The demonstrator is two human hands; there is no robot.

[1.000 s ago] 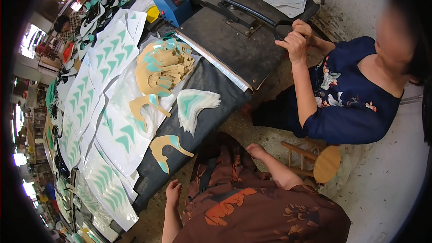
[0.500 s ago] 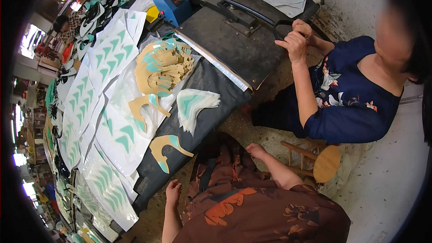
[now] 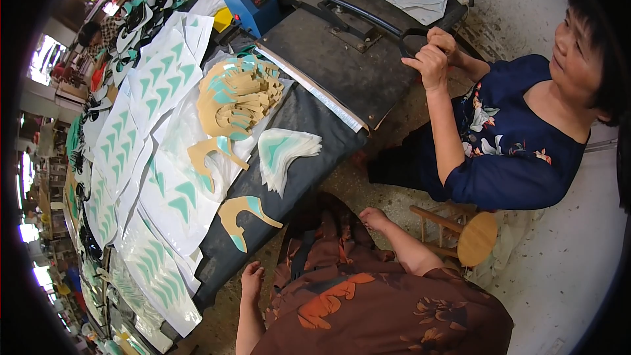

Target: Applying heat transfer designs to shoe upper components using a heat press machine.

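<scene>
My left hand [image 3: 252, 279] hangs beside the table edge with its fingers curled in, and nothing shows in it. Near my lap, my right hand [image 3: 373, 218] is loosely closed, also with nothing visible in it. Closest to my left hand lies a curved tan shoe-upper piece [image 3: 231, 214] with mint-green tips, on the black table cover [image 3: 309, 177]. Beyond it rest a similar tan cutout [image 3: 199, 152], a fanned stack of white pieces with mint-green shapes [image 3: 279, 151] and a heap of tan pieces [image 3: 230, 102]. My hands touch none of these.
A co-worker in a navy flowered top [image 3: 519, 138] grips the long lever [image 3: 342, 3] of a black heat press [image 3: 328, 46]. Its blue control box [image 3: 248, 1] stands behind the heap. White sheets with green shapes [image 3: 154, 89] cover the left side. A wooden stool [image 3: 478, 239] stands at right.
</scene>
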